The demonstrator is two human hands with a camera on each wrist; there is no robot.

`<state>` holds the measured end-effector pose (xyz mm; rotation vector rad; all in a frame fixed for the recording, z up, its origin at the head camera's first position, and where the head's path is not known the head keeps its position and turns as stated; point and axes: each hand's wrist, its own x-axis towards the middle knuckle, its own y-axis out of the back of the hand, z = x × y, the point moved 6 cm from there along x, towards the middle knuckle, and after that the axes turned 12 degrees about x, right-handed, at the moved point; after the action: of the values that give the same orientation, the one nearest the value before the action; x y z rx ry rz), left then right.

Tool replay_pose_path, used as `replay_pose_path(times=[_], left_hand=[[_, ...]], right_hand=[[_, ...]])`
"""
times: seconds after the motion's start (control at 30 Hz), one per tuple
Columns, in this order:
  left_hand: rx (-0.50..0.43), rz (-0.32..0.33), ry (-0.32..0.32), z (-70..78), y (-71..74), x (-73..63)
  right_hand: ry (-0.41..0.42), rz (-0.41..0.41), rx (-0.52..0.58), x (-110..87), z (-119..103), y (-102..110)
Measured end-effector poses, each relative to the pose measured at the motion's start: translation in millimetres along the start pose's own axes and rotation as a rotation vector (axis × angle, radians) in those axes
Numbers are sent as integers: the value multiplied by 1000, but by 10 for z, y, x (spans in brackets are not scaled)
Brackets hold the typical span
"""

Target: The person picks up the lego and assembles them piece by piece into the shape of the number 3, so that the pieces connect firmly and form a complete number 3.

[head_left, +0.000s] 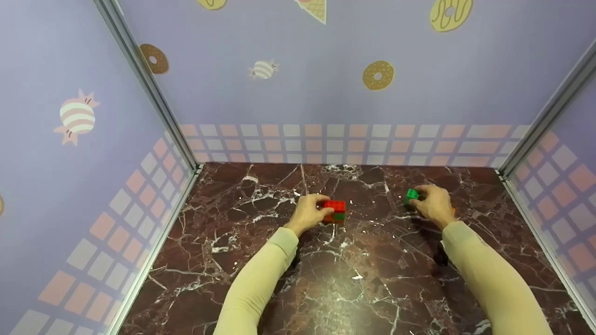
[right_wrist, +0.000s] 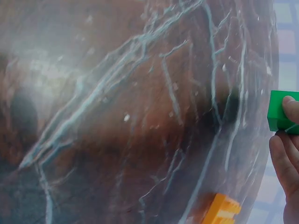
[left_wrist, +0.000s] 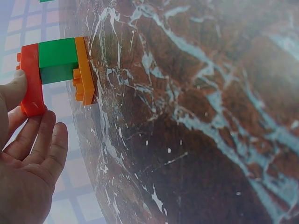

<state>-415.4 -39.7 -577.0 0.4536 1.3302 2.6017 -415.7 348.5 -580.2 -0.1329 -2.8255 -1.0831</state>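
Observation:
My left hand (head_left: 308, 213) grips a red toy building brick (head_left: 335, 205) between thumb and fingers. That brick is the top of a small stack: a green brick (left_wrist: 58, 59) sits under one end of it, and an orange brick (left_wrist: 85, 72) forms the bottom at the tabletop. To the right, my right hand (head_left: 434, 204) pinches a separate green brick (head_left: 411, 195) just above the table. The thumb lies over the side of this brick in the right wrist view, covering part of it.
Another orange brick (right_wrist: 221, 211) lies on the table by my right hand, mostly hidden in the head view. The dark red marbled tabletop (head_left: 368, 288) is bounded by a patterned back wall (head_left: 316, 102) and side panels (head_left: 51, 195).

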Motion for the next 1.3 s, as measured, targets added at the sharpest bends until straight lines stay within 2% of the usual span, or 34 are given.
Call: replay_pose_path(times=[0.27,0.5,0.63,1.3], left_hand=[[12,23,-38,5,14,-4],[-9,16,-16,-6,9,-10],[-22,12,-21,10,14,-6],[-3,13,-1,12,22,-19]], right_hand=[[110,25,-30,52,-202,-102],[127,10,24,31,-334,-184],[152,27,16,6,-390,-193],[208,32,77,-35,-597,-404]])
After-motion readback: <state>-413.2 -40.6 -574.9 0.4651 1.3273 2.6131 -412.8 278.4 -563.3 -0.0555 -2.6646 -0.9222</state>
